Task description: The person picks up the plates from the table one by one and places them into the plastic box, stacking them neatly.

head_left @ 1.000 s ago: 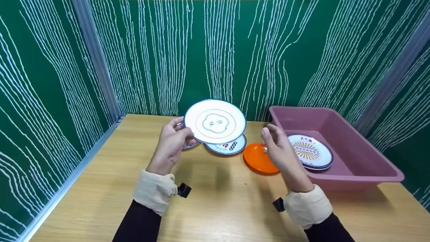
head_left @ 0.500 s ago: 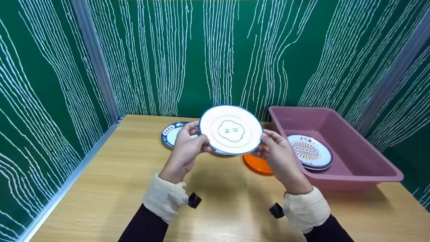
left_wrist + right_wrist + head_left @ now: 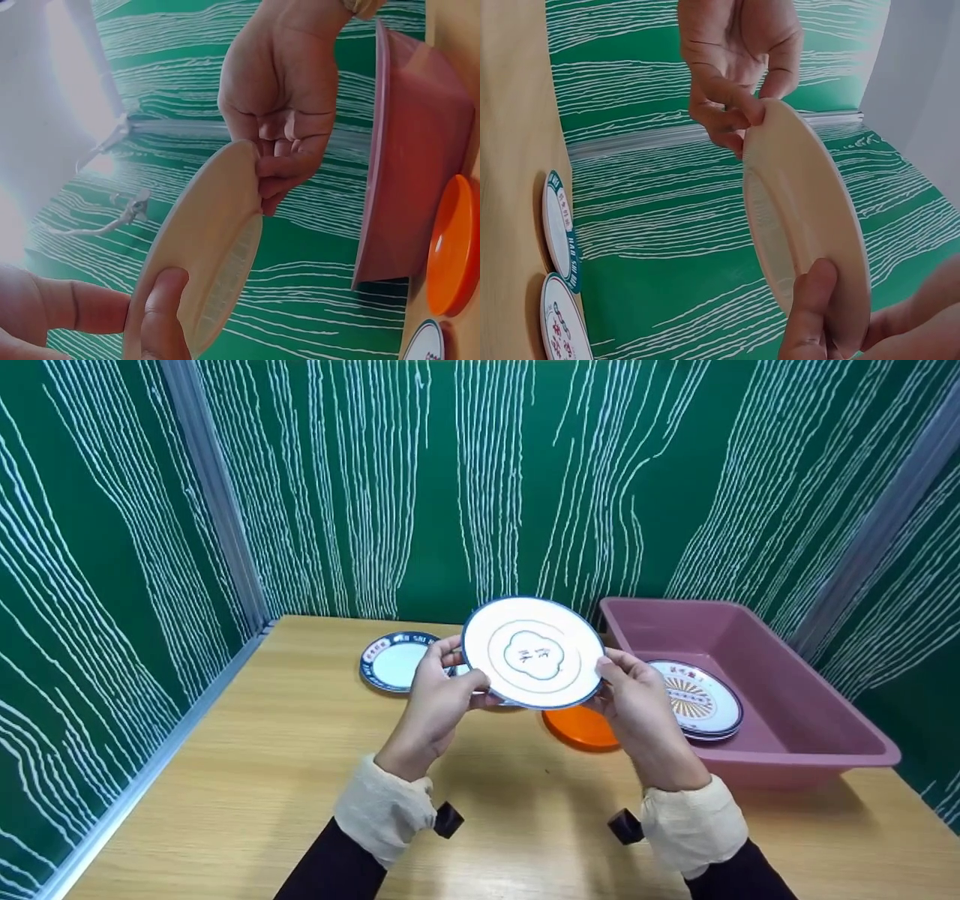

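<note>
A white plate (image 3: 534, 654) with a thin blue rim and a cloud-shaped outline round two characters is held up above the table, tilted toward the head camera. My left hand (image 3: 439, 694) pinches its left edge, thumb on the face. On the opposite edge my right hand (image 3: 643, 705) pinches it the same way. Both wrist views show the plate's pale underside (image 3: 196, 225) with fingertips pressed against it. Behind the hands, a dark-blue-rimmed plate (image 3: 397, 661) lies on the table. Another patterned plate (image 3: 561, 322) is mostly hidden from the head camera by the held one.
An orange plate (image 3: 581, 729) lies on the wooden table (image 3: 247, 780), partly behind the held plate and right hand. To the right stands a pink basin (image 3: 795, 712) with stacked sunburst-patterned plates (image 3: 705, 701) inside. Green walls (image 3: 420, 510) with white lines enclose the back and sides.
The right hand has come to the plate and taken hold of its right edge. Both hands have carried the plate rightward and slightly down, uncovering the dark-blue-rimmed plate.
</note>
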Demonstrator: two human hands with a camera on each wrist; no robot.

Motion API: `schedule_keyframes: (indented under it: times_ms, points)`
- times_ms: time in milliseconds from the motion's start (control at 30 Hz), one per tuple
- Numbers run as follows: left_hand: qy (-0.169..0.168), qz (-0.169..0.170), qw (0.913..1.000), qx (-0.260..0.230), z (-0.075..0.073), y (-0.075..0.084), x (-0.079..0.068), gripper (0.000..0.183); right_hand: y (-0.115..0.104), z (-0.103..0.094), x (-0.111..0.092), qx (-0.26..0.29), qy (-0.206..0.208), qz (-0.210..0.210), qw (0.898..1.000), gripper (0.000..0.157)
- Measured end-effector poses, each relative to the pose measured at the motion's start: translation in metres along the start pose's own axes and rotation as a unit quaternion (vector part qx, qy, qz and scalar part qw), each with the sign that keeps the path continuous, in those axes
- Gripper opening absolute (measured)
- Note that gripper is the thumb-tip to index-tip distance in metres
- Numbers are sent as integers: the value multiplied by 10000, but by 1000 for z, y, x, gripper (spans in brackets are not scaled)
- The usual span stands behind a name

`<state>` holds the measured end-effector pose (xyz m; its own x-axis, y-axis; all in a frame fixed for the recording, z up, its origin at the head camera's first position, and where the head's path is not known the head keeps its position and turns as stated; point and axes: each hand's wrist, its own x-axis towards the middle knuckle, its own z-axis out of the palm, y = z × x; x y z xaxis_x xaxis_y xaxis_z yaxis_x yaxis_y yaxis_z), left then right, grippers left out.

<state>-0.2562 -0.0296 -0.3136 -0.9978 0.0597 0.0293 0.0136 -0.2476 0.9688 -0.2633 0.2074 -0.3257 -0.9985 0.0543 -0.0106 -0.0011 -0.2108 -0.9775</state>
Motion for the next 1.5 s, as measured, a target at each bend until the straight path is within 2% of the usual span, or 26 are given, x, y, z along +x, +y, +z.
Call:
schedule_keyframes:
  times_ms: [167, 433, 567, 633, 800, 933, 1100, 1333, 1500]
  points:
    - [-91, -37, 9999, -95, 3, -2, 0, 66, -5, -4, 0, 139, 105, 6, 9998, 35]
    - [-164, -113, 9998, 79, 4, -3, 2, 53, -17, -20, 0, 425, 201, -133, 9988, 37]
    - [-97, -112, 9998, 159, 1, -8, 8, 48, -22, -33, 1, 692, 330, -243, 9968, 39]
    - [-53, -144, 9997, 196, -1, -11, 13, 46, -24, -39, 3, 968, 434, -320, 9938, 36]
    - [134, -338, 9985, 409, -7, -21, 27, 44, -32, -58, 4, 1202, 721, -489, 9889, 28]
    - [387, -507, 9965, 533, -20, -32, 40, 45, -38, -72, 5, 1507, 822, -573, 9835, 24]
    - [845, -610, 9922, 682, -46, -47, 60, 46, -42, -89, 6, 1725, 1004, -605, 9780, 23]
    - [1503, -588, 9759, 1467, -87, -64, 80, 48, -46, -110, 8, 1711, 1538, -625, 9712, 23]
    - [1626, -700, 9686, 1747, -108, -70, 86, 53, -48, -121, 11, 1630, 1897, -547, 9667, 41]
